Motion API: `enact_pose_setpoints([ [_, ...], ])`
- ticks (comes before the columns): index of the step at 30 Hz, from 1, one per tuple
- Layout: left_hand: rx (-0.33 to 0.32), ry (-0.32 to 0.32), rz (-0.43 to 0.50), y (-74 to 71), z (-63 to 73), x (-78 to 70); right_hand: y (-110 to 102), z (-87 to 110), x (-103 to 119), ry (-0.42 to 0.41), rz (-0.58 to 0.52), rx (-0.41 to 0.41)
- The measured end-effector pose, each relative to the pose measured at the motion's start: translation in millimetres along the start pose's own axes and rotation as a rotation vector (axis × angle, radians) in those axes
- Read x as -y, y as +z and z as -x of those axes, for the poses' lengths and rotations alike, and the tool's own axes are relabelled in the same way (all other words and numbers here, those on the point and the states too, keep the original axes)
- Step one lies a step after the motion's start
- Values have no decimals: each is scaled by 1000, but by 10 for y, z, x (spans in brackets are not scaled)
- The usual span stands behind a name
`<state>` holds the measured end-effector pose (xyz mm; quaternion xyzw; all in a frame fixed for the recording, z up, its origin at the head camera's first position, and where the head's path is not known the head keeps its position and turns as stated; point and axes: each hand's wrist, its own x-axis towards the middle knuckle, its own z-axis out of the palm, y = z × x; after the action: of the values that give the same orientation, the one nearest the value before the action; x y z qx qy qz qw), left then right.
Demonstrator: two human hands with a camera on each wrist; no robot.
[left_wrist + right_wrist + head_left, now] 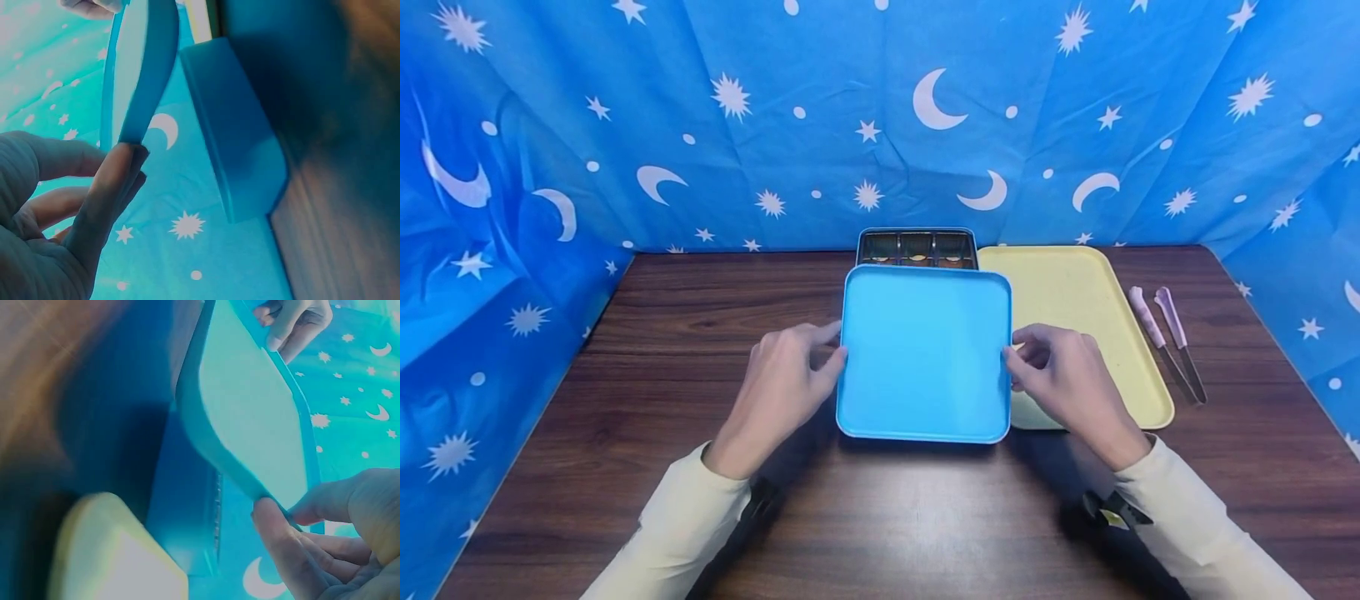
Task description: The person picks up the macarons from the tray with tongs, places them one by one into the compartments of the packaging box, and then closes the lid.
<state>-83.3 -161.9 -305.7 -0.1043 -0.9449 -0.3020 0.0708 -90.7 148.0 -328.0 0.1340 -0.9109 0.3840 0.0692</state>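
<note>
A flat square blue lid point(925, 354) with rounded corners and a shallow rim is held up between both hands. My left hand point(782, 375) pinches its left edge with thumb and fingers, the thumb on the rim in the left wrist view. On the opposite edge, the fingers and thumb of my right hand point(1063, 379) pinch the lid the same way. Behind and below the lid stands a blue box point(237, 137), its top uncovered at the back. Dark divided compartments show there with small round items inside; the lid hides the front part in the head view.
A pale yellow tray point(1067, 292) lies to the right of the box, partly behind my right hand. Beyond it rest tongs point(1180, 354) with pale pink ends. The dark wooden table point(685, 308) meets a blue star-and-moon curtain point(820, 150) at the back and sides.
</note>
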Motion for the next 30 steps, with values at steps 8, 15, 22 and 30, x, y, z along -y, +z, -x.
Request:
enact_pose_setpoints([
  [8,-185,103,4,-24,-152,-79,-100,-184,62,-67,-18,-132],
  [15,-246,131,72,-24,-268,-132,-154,-322,124,-95,-42,-253],
  [22,-196,55,218,-11,-329,-196,-171,-408,169,-114,-105,-328],
  [30,-109,47,400,5,-393,-213,-160,-481,211,-50,-182,-322],
])
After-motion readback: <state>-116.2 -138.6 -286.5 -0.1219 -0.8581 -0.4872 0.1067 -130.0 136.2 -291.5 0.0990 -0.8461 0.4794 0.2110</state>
